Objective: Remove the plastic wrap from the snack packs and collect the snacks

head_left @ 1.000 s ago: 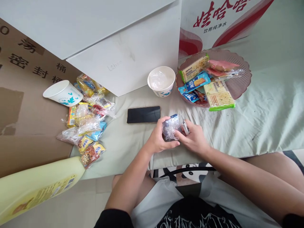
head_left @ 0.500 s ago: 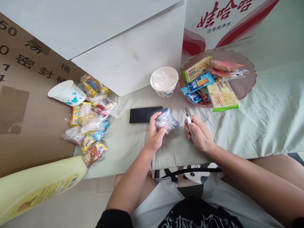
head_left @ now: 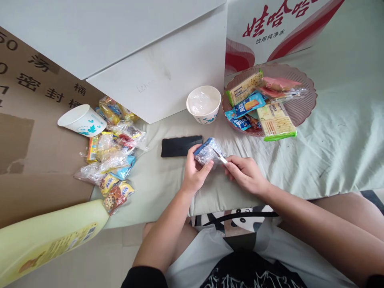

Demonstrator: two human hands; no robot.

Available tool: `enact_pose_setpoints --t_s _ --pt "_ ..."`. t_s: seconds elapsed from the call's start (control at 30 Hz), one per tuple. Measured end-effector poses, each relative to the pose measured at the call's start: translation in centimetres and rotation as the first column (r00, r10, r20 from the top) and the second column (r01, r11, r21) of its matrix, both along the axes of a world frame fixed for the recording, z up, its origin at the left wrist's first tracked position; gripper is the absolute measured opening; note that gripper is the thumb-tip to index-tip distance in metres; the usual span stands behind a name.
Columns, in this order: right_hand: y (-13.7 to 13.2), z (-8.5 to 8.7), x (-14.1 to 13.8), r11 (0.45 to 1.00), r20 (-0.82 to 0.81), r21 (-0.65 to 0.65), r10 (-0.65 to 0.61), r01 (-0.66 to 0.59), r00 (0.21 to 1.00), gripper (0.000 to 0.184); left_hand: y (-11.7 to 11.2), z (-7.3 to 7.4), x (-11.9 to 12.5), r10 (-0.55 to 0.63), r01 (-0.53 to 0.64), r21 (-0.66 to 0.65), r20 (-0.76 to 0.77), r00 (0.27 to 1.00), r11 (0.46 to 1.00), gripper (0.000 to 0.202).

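Observation:
My left hand [head_left: 194, 173] is closed round a small blue snack packet wrapped in crinkled clear plastic [head_left: 205, 151], held just above the pale green sheet [head_left: 330, 140]. My right hand [head_left: 244, 175] grips a small white cutter [head_left: 222, 160], and its tip touches the right side of the wrapped packet. A black phone [head_left: 181, 145] lies flat just left of the packet. Behind it stands a white paper bowl [head_left: 204, 103] holding clear plastic.
A pink scalloped plate [head_left: 303, 108] at the back right holds several biscuit packets. A heap of wrapped snacks [head_left: 112, 154] and a tipped white bowl [head_left: 81, 121] lie at the left on brown cardboard. A white box [head_left: 156, 72] and a red-printed carton [head_left: 270, 28] stand behind.
My hands parted half a second ago, the right one drawing the cutter away. Now the right hand has come back and the cutter tip meets the packet, which my left hand has turned.

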State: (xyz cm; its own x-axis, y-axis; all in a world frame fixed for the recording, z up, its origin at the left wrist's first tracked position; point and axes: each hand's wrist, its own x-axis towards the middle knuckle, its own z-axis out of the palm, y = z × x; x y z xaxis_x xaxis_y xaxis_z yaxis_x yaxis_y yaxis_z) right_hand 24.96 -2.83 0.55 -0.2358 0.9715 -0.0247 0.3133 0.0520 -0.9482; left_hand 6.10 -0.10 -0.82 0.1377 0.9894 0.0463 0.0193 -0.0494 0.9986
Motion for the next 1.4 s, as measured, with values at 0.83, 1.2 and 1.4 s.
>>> enact_pose_setpoints --t_s 0.83,1.2,1.4 --pt "0.6 0.4 0.2 0.989 -0.001 -0.053 0.137 -0.137 0.991 0.051 -0.3 0.1 0.0 -0.02 0.03 0.069 -0.142 0.99 0.997 0.058" --pt "0.6 0.6 0.0 0.986 0.063 -0.058 0.16 -0.157 0.985 0.05 -0.6 0.1 -0.2 0.029 -0.015 0.102 -0.139 0.99 0.995 0.057" --pt "0.4 0.8 -0.1 0.975 0.139 -0.041 0.222 -0.219 0.965 0.047 0.1 0.5 -1.4 0.248 -0.255 0.057 0.097 0.964 0.965 0.056"
